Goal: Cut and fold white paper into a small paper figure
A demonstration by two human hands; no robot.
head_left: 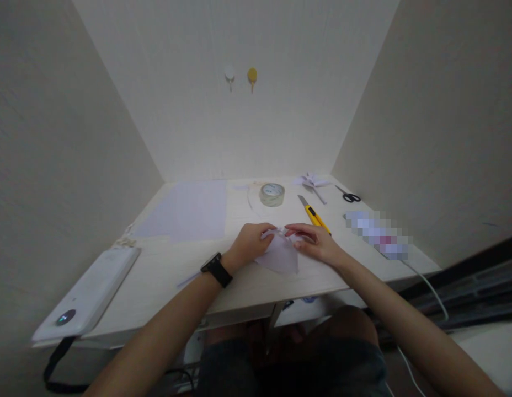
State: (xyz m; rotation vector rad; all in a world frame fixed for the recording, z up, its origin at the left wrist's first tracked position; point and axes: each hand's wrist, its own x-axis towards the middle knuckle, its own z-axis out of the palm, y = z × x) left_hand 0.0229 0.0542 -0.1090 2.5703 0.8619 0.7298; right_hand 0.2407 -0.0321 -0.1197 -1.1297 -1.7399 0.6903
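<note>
Near the desk's front edge, my left hand (pixel 255 241) pinches a folded piece of white paper (pixel 281 258) between thumb and fingers. My right hand (pixel 313 241) is at the paper's upper right, its fingertips bent onto the gathered top part. The paper flares out below both hands, and its exact folds are blurred. Just beyond the right hand lies a yellow utility knife (pixel 315 215) with its blade showing. A roll of clear tape (pixel 272 195) rests on the desk behind the hands.
White paper sheets (pixel 187 212) lie at the back left. A paper pinwheel (pixel 312 182) and black scissors (pixel 348 195) are at the back right. A power strip (pixel 376 234) borders the right side; a white box-like device (pixel 88 292) stands left. Walls enclose the desk (pixel 248 286).
</note>
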